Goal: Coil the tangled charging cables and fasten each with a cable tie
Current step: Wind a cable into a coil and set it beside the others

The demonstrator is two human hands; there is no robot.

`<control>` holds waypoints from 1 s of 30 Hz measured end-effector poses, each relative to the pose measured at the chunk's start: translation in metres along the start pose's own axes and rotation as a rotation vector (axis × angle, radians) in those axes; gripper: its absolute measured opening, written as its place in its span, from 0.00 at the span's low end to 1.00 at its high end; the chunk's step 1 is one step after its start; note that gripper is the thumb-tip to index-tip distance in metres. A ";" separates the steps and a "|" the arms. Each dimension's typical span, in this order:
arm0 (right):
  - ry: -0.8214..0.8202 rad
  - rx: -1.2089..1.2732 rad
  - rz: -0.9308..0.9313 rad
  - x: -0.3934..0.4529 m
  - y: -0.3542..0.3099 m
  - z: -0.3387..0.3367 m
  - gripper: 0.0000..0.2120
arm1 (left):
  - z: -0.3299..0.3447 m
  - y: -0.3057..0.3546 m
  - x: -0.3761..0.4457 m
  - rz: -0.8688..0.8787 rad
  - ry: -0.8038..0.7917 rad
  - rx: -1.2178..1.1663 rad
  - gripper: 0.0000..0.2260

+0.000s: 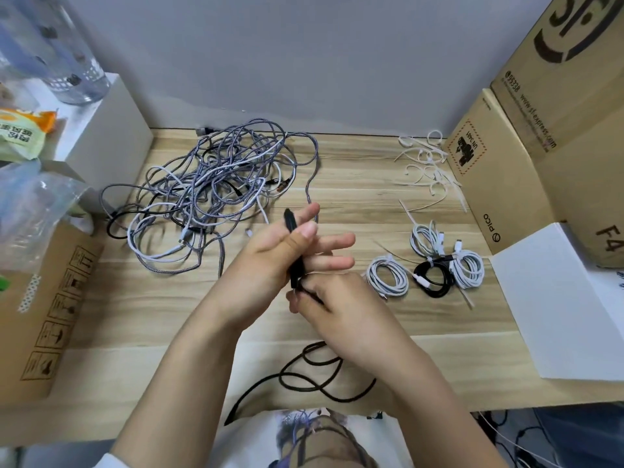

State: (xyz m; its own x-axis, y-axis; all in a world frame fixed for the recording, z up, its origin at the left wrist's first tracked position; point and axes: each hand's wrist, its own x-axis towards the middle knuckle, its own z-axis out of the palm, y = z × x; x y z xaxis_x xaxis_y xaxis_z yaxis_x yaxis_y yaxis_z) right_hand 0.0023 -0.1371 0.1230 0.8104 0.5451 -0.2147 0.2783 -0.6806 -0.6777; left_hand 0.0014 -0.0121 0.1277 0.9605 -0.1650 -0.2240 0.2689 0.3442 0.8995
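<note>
Nearest the camera, the loose tail of a black cable (304, 376) lay in slack loops on the desk (354, 197) by its front edge, rising to the hands; its upper run was folded over the left hand (287, 244), thumb pressing it against the fingers, the other fingers spread straight; the right hand (324, 305) pinched the same cable just below, fingers curled round it. It looked light, limp and a little springy; it would likely hold a coil only while pinched, so the crossing of the loops seemed the place to grip, not the plug ends. Behind the hands sat the tangle (209, 190) of grey braided, white and black cables, soft and snag-prone; pulling one strand would probably drag the rest. To the right lay four finished coils (435, 265), three white and one black, each tied; beyond them lay loose white ties (429, 163), thin and stiffish. Cardboard boxes (526, 146) stood closed on the right; another box (44, 315) on the left held clear plastic bags (30, 204); their contents could not be made out.
</note>
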 end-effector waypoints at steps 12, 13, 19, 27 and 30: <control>0.296 0.308 -0.007 -0.005 0.006 -0.016 0.13 | -0.005 0.005 -0.007 -0.199 -0.202 0.489 0.31; 0.341 0.322 0.001 -0.004 0.006 -0.016 0.13 | -0.008 0.005 -0.007 -0.214 -0.253 0.505 0.35; 0.338 0.527 -0.041 -0.005 0.003 -0.019 0.17 | -0.029 0.000 -0.002 -0.318 -0.641 0.138 0.36; 0.250 0.667 -0.087 -0.010 -0.010 -0.028 0.17 | -0.037 0.001 0.003 -0.329 -0.845 -0.113 0.25; 0.280 0.648 -0.108 -0.007 -0.008 -0.029 0.16 | -0.036 0.003 0.002 -0.302 -0.954 -0.237 0.21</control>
State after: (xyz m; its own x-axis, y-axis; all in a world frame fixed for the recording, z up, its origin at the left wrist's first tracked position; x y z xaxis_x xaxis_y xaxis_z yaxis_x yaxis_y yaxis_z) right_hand 0.0093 -0.1497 0.1509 0.9216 0.3880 0.0065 0.0721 -0.1546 -0.9853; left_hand 0.0067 0.0218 0.1162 0.4217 -0.9051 0.0552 0.5964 0.3227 0.7349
